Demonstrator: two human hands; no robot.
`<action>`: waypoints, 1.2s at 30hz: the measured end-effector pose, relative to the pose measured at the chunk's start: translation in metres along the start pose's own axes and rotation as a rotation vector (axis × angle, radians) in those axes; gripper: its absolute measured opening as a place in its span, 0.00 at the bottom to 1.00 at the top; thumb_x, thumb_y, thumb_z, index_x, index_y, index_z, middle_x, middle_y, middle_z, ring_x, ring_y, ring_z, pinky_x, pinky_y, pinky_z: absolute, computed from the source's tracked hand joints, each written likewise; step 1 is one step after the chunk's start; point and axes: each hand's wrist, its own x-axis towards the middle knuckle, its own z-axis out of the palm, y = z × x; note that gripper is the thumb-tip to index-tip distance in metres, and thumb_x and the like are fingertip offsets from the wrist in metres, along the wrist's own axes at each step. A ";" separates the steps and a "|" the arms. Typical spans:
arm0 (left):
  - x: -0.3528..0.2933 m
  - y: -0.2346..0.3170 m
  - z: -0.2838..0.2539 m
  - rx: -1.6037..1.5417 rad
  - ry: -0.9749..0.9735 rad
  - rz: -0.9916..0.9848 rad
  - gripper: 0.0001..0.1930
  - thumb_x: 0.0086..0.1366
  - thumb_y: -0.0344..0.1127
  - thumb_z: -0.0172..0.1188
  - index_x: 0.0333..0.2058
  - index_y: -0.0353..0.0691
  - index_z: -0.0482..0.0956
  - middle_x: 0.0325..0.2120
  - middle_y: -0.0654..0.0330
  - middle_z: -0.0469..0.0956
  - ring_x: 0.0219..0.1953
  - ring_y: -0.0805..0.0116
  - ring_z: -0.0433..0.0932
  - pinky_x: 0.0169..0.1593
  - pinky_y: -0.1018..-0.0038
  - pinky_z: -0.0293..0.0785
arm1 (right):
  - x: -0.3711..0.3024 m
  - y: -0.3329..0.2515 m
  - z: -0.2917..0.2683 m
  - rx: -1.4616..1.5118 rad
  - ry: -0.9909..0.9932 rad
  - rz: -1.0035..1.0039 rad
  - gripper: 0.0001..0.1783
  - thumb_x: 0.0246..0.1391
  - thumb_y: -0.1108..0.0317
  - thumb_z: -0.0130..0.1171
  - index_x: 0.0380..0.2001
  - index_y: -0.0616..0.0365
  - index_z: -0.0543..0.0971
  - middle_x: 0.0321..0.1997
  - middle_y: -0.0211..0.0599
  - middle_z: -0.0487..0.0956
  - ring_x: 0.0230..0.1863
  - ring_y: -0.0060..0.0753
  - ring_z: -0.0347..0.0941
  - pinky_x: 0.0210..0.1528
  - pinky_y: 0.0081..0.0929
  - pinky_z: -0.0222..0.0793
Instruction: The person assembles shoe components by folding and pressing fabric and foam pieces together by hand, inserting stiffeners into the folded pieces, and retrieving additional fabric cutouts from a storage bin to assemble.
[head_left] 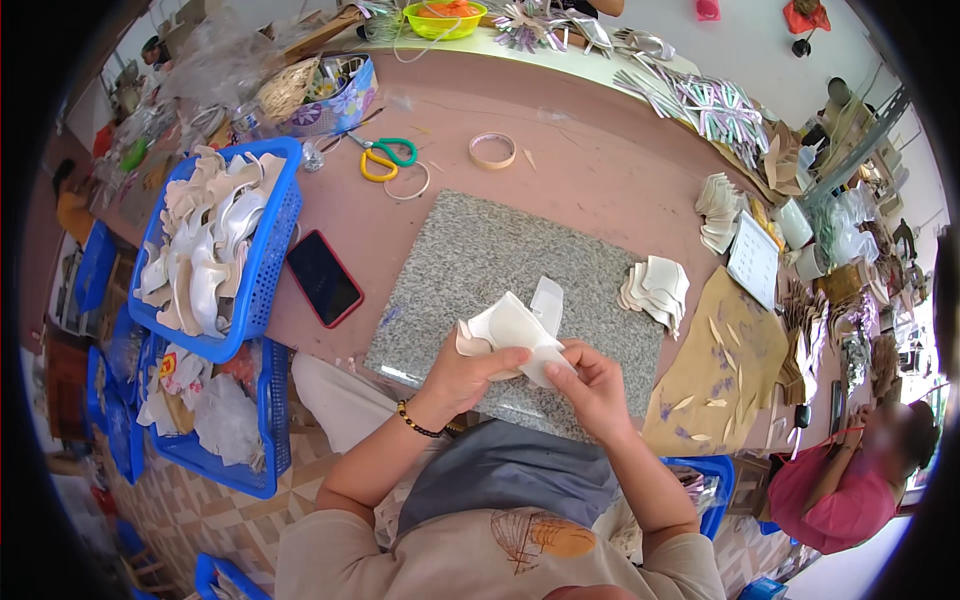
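Over a speckled grey stone slab [470, 240], my left hand [462, 375] is closed on a white, curved leather-like piece [510, 325], thumb on top. My right hand [592, 388] pinches the lower right end of the same white material; whether it is one piece or several layers I cannot tell. Just beyond my fingers, another pale flat piece [547, 303] shows against the slab, partly covered. A small stack of similar white pieces [656, 290] lies at the slab's right edge.
At left, a blue basket [270, 255] holds many curved pale pieces, with a phone [325, 279] beside it. Scissors [388, 158] and a tape roll [492, 150] lie beyond the slab. Brown paper [720, 370] with scraps lies right; a person in pink [835, 490] sits further right.
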 end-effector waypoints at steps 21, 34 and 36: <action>0.010 -0.018 -0.003 0.819 0.220 0.538 0.08 0.52 0.28 0.62 0.31 0.32 0.78 0.26 0.61 0.78 0.28 0.79 0.75 0.30 0.81 0.70 | 0.005 0.015 0.016 -0.181 0.235 -0.207 0.06 0.56 0.74 0.54 0.27 0.64 0.70 0.31 0.35 0.74 0.28 0.16 0.68 0.26 0.16 0.64; 0.010 -0.027 0.001 0.433 0.236 0.307 0.09 0.56 0.29 0.60 0.36 0.34 0.73 0.30 0.61 0.76 0.32 0.78 0.74 0.34 0.80 0.71 | 0.009 0.021 0.009 -0.178 0.323 -0.146 0.07 0.55 0.74 0.54 0.27 0.64 0.69 0.28 0.30 0.74 0.24 0.09 0.65 0.22 0.10 0.59; 0.008 -0.026 0.001 0.421 0.231 0.279 0.09 0.56 0.28 0.59 0.36 0.34 0.73 0.30 0.61 0.77 0.32 0.78 0.74 0.34 0.80 0.71 | 0.009 0.024 0.009 -0.189 0.340 -0.176 0.07 0.54 0.74 0.56 0.26 0.63 0.69 0.27 0.30 0.74 0.24 0.09 0.67 0.22 0.10 0.61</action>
